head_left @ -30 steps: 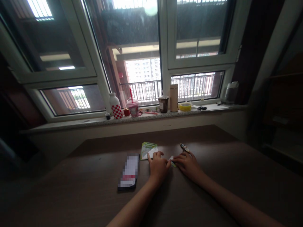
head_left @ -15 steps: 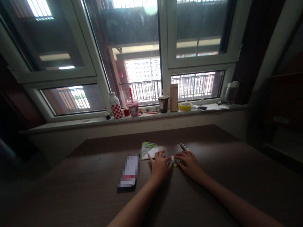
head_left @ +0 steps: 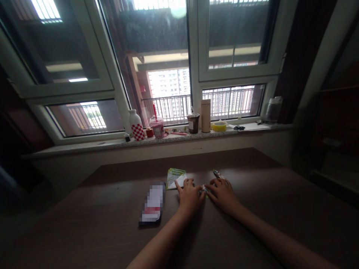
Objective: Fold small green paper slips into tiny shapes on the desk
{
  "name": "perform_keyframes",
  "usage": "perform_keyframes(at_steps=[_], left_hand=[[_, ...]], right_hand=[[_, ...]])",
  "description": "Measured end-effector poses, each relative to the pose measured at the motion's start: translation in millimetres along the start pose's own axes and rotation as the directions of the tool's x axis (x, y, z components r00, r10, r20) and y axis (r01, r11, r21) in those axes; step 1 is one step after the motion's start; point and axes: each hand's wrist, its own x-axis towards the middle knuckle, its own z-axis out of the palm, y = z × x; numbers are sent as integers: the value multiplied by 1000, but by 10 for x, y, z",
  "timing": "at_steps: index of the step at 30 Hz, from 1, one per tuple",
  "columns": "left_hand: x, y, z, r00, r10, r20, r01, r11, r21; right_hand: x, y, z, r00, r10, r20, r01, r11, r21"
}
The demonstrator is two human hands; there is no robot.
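Note:
On the brown table [head_left: 117, 209], a small crumpled piece with white, green and blue patches [head_left: 205, 189] lies between my two hands. My left hand [head_left: 190, 196] pinches its left side with thumb and index finger, the other fingers spread toward a stack of green and white paper sheets [head_left: 175, 177]. From the right, my right hand [head_left: 223, 193] has its fingertips pressed on the same piece. Just beyond the right hand's fingers lies another small colourful piece [head_left: 217, 173], partly hidden by them.
A phone [head_left: 153, 204] with a blurred screen lies left of my left hand. Along the windowsill [head_left: 179, 139] stand a checkered bottle [head_left: 136, 126], a pink cup [head_left: 157, 127], a dark cup [head_left: 193, 123], a beige flask [head_left: 206, 116] and yellow tape [head_left: 219, 127].
My right hand's fingers have shifted slightly left over the small piece, and less of it shows now. My left hand has hardly moved.

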Motion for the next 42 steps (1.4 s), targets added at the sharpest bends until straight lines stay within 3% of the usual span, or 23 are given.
perform_keyframes(at_steps=[17, 28, 35, 42], left_hand=[[-13, -47, 43, 1000, -14, -22, 13, 1000, -2], [1, -61, 64, 999, -32, 25, 33, 998, -59], [17, -78, 64, 999, -5, 39, 8, 996, -90], [12, -73, 90, 998, -14, 63, 16, 999, -31]], right_hand=[[-8, -22, -44, 998, 19, -61, -19, 1000, -4], [-22, 27, 9, 997, 55, -49, -51, 995, 83], [-40, 17, -26, 998, -59, -9, 60, 986, 157], [-9, 21, -50, 998, -61, 34, 56, 988, 144]])
